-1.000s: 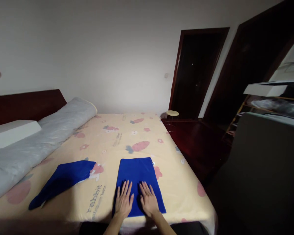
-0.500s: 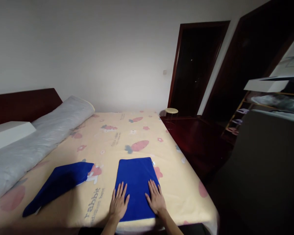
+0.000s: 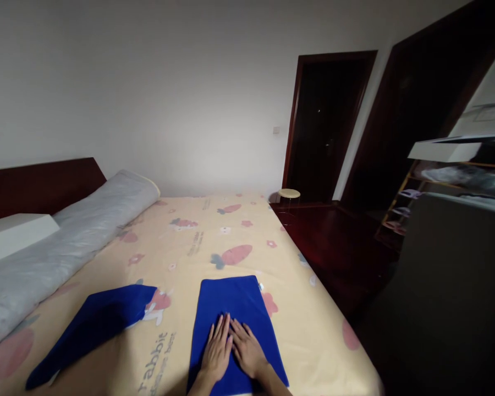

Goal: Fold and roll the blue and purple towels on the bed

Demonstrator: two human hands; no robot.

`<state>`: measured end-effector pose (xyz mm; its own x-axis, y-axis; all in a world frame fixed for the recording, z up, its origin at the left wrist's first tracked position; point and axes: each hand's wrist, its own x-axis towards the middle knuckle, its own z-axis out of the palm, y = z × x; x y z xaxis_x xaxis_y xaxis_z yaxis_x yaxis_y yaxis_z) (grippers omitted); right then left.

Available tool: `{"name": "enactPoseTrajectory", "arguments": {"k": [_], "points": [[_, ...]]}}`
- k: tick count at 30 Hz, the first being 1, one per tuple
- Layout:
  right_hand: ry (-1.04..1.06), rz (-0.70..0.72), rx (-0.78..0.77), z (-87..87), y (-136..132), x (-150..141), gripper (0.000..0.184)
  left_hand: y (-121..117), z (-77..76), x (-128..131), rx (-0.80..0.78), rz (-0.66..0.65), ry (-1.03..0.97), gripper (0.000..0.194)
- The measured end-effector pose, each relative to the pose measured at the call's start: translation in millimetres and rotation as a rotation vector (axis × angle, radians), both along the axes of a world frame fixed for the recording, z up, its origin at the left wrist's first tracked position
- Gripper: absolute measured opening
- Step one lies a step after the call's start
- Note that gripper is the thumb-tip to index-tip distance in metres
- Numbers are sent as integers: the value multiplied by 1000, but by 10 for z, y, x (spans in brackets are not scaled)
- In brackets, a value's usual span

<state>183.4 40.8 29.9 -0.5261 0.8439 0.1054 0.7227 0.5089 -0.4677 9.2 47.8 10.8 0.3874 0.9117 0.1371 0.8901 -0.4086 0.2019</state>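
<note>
A blue cloth [image 3: 231,294] lies flat on the bed near its front edge, a small white tag at its far right corner. Both palms rest on it, side by side at its middle. My left hand [image 3: 218,347] is laid flat with the fingers stretched forward. Beside it, my right hand [image 3: 246,346] is also flat, its fingers angled left and its fingertips close to the left hand's. Off to the left, a second blue cloth [image 3: 97,322] lies loosely folded and rumpled, apart from both hands.
A yellow sheet [image 3: 206,258] printed with carrots covers the bed. Along the left side lie a grey roll of bedding [image 3: 103,212] and a white box [image 3: 20,234]. A stool [image 3: 289,193] stands near the dark door [image 3: 332,126]. To the right is a loaded shelf [image 3: 445,151].
My hands have slid inward from the cloth's two side edges to its middle, close together. The view has tipped up slightly, so the bed sits lower in it.
</note>
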Motion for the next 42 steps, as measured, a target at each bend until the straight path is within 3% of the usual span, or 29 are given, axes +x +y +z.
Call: {"name": "enactPoseTrajectory", "arguments": {"k": [5, 13, 19, 21, 27, 29, 32, 34, 38, 42], "points": [[-18, 28, 29, -80, 109, 91, 51, 117, -41, -32, -17, -86, 49, 51], [-149, -405, 46, -290, 347, 494, 59, 168, -103, -273, 30, 302, 121, 56], [-147, -558, 63, -373, 402, 552, 68, 216, -122, -242, 118, 343, 140, 60], [-110, -491, 103, -345, 381, 465, 65, 262, -89, -193, 118, 284, 102, 58], [-19, 8, 65, -176, 368, -20, 55, 453, 80, 105, 35, -46, -5, 51], [-7, 70, 38, -133, 430, -121, 55, 522, 91, 166, 21, -99, -20, 51], [-19, 70, 7, -91, 587, -98, 52, 617, 42, 114, -29, -58, 11, 50], [-48, 6, -12, -80, 707, 21, 52, 661, -4, -9, -50, -16, 52, 49], [-108, -253, -56, -114, 902, 355, 58, 693, -48, -291, -32, 92, 95, 51], [-142, -452, -34, -174, 994, 571, 62, 696, -71, -397, 4, 210, 108, 54]]}}
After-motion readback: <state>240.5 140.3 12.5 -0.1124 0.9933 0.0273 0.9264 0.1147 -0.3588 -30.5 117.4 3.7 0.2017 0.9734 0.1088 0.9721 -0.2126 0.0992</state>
